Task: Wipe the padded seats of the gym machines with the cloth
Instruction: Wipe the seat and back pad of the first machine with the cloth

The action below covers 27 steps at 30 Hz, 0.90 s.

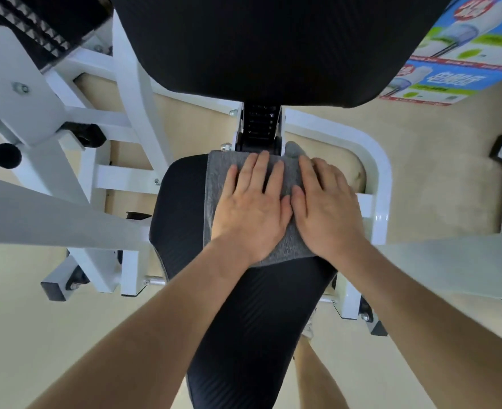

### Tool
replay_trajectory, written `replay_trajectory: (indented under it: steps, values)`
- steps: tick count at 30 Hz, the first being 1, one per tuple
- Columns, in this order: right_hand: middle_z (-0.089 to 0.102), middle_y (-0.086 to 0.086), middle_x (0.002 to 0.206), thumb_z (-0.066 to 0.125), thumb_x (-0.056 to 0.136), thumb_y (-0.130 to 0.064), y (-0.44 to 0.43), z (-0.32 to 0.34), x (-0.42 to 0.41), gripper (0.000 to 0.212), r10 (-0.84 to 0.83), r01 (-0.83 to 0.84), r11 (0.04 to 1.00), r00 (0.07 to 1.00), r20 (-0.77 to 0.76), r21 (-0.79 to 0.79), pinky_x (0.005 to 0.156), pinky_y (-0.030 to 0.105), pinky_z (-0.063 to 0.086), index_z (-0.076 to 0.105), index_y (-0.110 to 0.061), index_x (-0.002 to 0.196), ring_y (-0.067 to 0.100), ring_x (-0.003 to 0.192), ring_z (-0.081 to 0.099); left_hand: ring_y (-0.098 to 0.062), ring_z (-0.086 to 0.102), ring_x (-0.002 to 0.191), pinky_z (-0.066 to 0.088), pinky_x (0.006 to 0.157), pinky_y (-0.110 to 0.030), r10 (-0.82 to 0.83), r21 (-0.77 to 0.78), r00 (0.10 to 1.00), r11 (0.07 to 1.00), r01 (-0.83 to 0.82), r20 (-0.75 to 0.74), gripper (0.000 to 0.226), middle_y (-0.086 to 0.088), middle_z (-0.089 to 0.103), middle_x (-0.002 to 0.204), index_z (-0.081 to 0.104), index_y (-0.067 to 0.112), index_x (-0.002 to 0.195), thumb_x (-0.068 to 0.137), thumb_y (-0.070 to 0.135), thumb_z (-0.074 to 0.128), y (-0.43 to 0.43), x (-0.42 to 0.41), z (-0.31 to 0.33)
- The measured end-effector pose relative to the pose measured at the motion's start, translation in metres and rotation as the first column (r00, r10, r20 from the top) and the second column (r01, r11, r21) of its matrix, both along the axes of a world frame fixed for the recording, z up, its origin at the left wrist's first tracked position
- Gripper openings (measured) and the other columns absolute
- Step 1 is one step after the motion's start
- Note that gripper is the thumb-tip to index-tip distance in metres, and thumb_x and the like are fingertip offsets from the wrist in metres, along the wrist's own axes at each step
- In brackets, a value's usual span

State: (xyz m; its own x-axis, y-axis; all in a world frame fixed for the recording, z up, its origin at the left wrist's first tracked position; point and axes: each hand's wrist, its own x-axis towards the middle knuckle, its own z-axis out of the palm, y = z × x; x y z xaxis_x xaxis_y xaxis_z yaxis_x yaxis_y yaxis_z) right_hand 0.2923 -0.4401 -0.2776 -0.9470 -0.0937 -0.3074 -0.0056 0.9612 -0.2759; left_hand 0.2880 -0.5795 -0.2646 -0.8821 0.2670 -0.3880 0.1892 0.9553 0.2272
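A grey cloth (218, 184) lies spread over the far, wide end of the black padded seat (244, 320). My left hand (251, 208) presses flat on the cloth, fingers pointing away from me. My right hand (326, 208) lies flat beside it on the cloth's right part, the two hands touching at the thumbs. Neither hand grips the cloth; both palms rest on top. The seat's near, narrow end runs bare toward me. A black backrest pad (273, 45) rises beyond the seat.
The machine's white steel frame (376, 196) curves round the seat's right side, and white bars (131, 107) cross on the left. A black handle grip (0, 156) sticks out at far left. Colourful posters (462, 54) lie at the upper right on the beige floor.
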Motion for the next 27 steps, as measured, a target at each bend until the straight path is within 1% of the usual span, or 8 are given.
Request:
replay_trajectory:
  steps: [3,7,9,12,15,19,24,27]
  values:
    - [0.044,0.009,0.138,0.026,0.096,-0.042,0.002,0.001,-0.006,0.054,-0.094,0.097,0.994,0.994,0.055,-0.056,0.095,0.047,0.044,0.033,-0.017,0.143,0.029,0.127,0.039,-0.022,0.004,0.147,0.001,0.120,-0.042,0.005,-0.014,1.000,1.000,-0.005,-0.002,0.061,-0.008,0.008,0.160,0.008,0.016,0.152,0.099,0.045,0.014,0.001,-0.001,-0.001]
    - [0.055,0.007,0.085,0.025,0.096,-0.044,0.004,-0.012,-0.051,0.042,-0.163,0.174,0.984,0.969,0.184,-0.049,0.069,0.036,0.041,0.055,-0.016,0.087,0.031,0.089,0.058,-0.024,0.036,0.130,0.019,0.115,-0.042,0.018,-0.023,0.999,1.000,-0.019,-0.037,0.051,-0.007,0.046,0.138,0.039,0.017,0.137,0.098,0.043,0.020,0.011,-0.034,-0.014]
    - [0.057,0.011,0.089,0.028,0.093,-0.046,0.007,-0.014,-0.072,0.047,-0.229,0.271,0.960,0.907,0.352,-0.074,0.072,0.036,0.040,0.058,-0.011,0.088,0.031,0.087,0.056,-0.025,0.044,0.118,0.025,0.109,-0.043,0.053,-0.046,0.998,0.997,-0.055,-0.045,0.047,-0.006,0.052,0.124,0.048,0.017,0.125,0.098,0.042,0.019,0.017,-0.048,-0.018]
    - [0.064,0.017,0.105,0.036,0.093,-0.043,0.016,-0.015,-0.075,0.051,-0.296,0.456,0.861,0.809,0.508,-0.225,0.083,0.038,0.044,0.064,-0.002,0.103,0.032,0.095,0.058,-0.026,0.038,0.127,0.019,0.113,-0.046,0.089,-0.058,0.995,0.994,-0.091,-0.043,0.049,-0.009,0.044,0.135,0.042,0.018,0.133,0.098,0.042,0.018,0.024,-0.044,-0.017]
    - [0.066,0.011,0.109,0.036,0.099,-0.034,0.021,-0.007,-0.035,0.041,-0.415,0.563,0.690,0.823,0.388,-0.455,0.089,0.033,0.043,0.063,-0.006,0.112,0.028,0.101,0.058,-0.026,0.009,0.145,0.003,0.118,-0.050,0.045,-0.022,0.999,0.999,-0.045,-0.006,0.058,-0.008,0.017,0.157,0.017,0.015,0.149,0.099,0.042,0.013,0.044,-0.013,-0.006]
    - [0.054,-0.007,0.121,0.029,0.103,-0.027,0.016,0.007,0.031,0.041,-0.563,0.709,0.346,0.681,0.469,-0.614,0.089,0.020,0.038,0.038,-0.018,0.142,0.010,0.107,0.053,-0.024,-0.011,0.147,-0.005,0.118,-0.048,-0.088,-0.005,0.995,0.996,0.088,0.037,0.059,-0.003,-0.007,0.161,-0.005,0.014,0.152,0.100,0.038,0.009,0.062,0.020,0.005]
    - [0.069,0.004,0.108,0.040,0.098,-0.035,0.025,-0.006,0.021,0.033,-0.568,0.854,0.015,0.435,0.699,-0.520,0.096,0.033,0.048,0.066,-0.018,0.108,0.015,0.101,0.063,-0.017,0.003,0.147,-0.002,0.119,-0.045,-0.208,0.026,0.978,0.978,0.207,0.022,0.058,0.001,0.010,0.160,0.011,0.017,0.152,0.099,0.040,0.013,0.064,-0.003,-0.004]
    - [0.062,0.019,0.124,0.052,0.089,-0.045,0.034,-0.020,0.006,0.047,-0.336,0.899,-0.228,0.289,0.896,-0.375,0.102,0.040,0.044,0.062,-0.011,0.121,0.027,0.113,0.061,-0.020,0.034,0.131,0.012,0.115,-0.044,-0.204,0.033,0.979,0.979,0.203,0.025,0.051,-0.001,0.048,0.137,0.048,0.021,0.132,0.096,0.041,0.019,0.083,-0.032,-0.012]
